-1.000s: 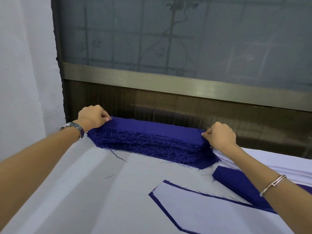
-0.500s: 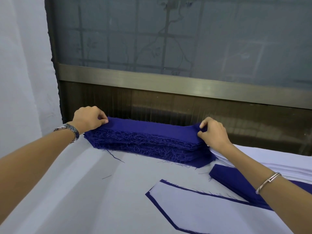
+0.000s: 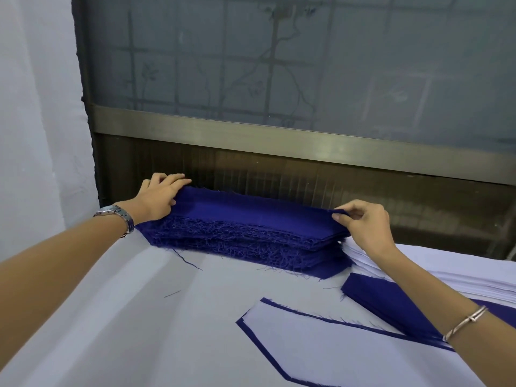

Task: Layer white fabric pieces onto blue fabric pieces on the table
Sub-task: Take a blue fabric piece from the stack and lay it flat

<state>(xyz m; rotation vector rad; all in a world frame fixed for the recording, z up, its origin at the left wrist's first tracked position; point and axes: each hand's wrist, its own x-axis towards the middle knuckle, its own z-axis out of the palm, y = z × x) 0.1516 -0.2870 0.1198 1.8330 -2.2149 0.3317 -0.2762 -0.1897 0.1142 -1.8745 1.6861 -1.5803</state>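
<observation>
- The stack of dark blue cut fabric pieces (image 3: 237,241) lies at the far edge of the white-covered table (image 3: 111,317), below the frosted window (image 3: 279,65). Its near side is frayed and thready.
- The top blue layer (image 3: 251,210) is raised slightly off the stack at both ends. Whether it is one piece or a few I cannot tell.
- The left hand (image 3: 159,199) grips the layer's left end, fingers curled over the far edge. The right hand (image 3: 363,222) pinches the right corner between thumb and forefinger.
- The cloth looks thin, light and limp. It should sag in the middle and cling to the loose threads below, so holding both ends and peeling slowly seems wise.
- Nearer the person, a white fabric piece (image 3: 321,350) lies on a blue one, with a narrow blue border showing round it.
- A loose blue piece (image 3: 391,305) lies to the right of that pair. Behind it, touching the blue stack's right end, sits a pile of white fabric sheets (image 3: 446,272).
- A silver wristwatch (image 3: 117,216) is on the left wrist and a thin metal bracelet (image 3: 466,322) on the right.
</observation>
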